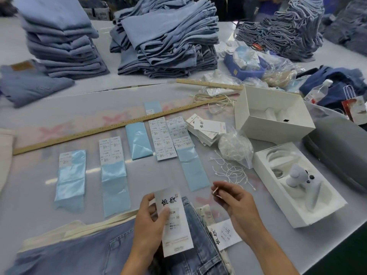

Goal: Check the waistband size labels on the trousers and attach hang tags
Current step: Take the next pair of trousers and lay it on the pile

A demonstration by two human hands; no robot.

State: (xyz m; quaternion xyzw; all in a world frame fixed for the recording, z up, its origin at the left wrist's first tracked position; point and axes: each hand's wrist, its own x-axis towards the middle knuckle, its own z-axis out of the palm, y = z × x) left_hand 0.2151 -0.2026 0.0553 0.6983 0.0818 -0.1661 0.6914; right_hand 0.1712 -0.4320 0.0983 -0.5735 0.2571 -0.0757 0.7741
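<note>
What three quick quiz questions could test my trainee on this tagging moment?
1. True or false: the left hand holds a hang tag.
2. What does the right hand pinch? A) a ruler B) a thin string loop C) scissors
3. Fill in: the loose white strings lie between the blue sticker sheets and the open white ____.

Key: 1 true; 2 B; 3 box.
</note>
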